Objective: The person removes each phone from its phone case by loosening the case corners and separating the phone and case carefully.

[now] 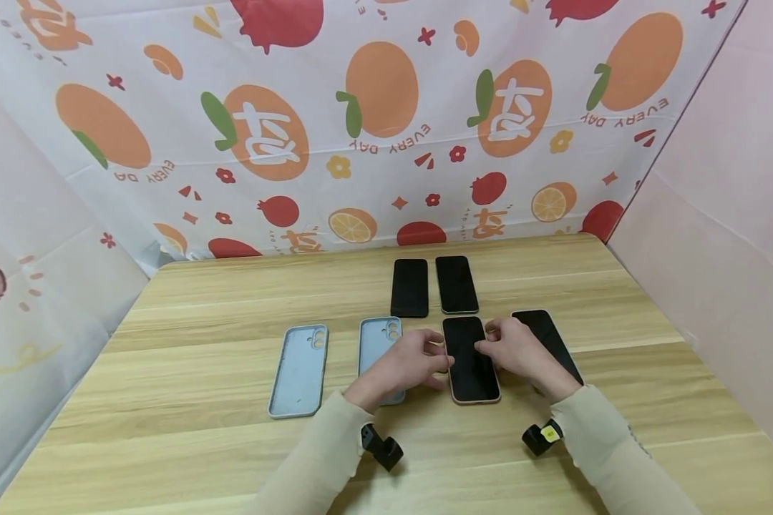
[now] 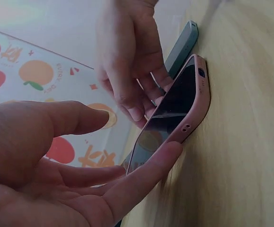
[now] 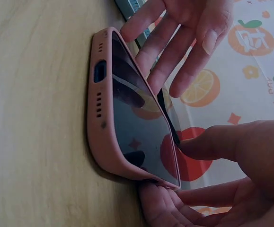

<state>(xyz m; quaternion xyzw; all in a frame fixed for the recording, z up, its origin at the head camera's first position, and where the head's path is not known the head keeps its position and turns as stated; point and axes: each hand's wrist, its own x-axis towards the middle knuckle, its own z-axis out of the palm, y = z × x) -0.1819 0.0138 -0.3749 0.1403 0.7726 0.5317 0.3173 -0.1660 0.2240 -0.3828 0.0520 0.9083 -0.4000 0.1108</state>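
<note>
Head view: pink-cased phone is lying at 6 o'clock from 1 dark phone. Left hand at its 9, right hand at its 3: both are touching edges, fingers loosely extended, gripping nothing. Probably seating phone; next likely needs even pressing.

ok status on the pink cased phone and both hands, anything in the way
Left hand at left edge, right hand at right edge. Pink-cased phone face up on table. Nearer light-blue case partly hidden by left hand.
</note>
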